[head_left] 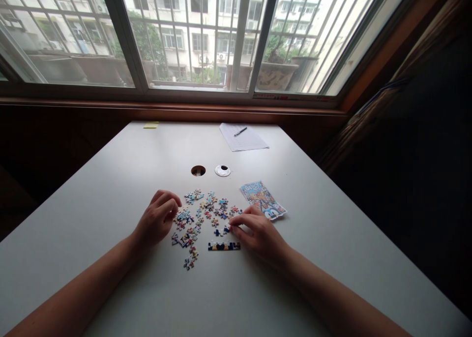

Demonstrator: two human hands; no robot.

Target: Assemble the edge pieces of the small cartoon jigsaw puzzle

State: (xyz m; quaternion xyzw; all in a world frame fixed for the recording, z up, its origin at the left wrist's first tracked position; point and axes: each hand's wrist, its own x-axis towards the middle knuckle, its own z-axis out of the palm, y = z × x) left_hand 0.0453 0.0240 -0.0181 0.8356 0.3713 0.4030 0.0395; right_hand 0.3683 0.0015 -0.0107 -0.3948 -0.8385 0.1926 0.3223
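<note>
Loose jigsaw puzzle pieces [209, 207] lie spread in a cluster between my two hands. My left hand [157, 216] rests at the cluster's left edge, its fingers curled inward; whatever they may hold is hidden. On the other side, my right hand [260, 233] pinches with thumb and forefinger at a dark blue and white puzzle piece [221, 231]. Just below that piece is a joined strip of puzzle pieces [223, 246], dark with yellow and white parts, lying flat. A colourful picture sheet [262, 199] lies beyond my right hand, partly behind its fingers.
The white table [92, 194] reaches to the window. A round cable hole [198, 171] and its loose cover [222, 170] are beyond the pieces. Farther back lie paper sheets [245, 139] with a pen [240, 131], and a yellow sticky note [151, 125]. A curtain [383, 96] hangs at right.
</note>
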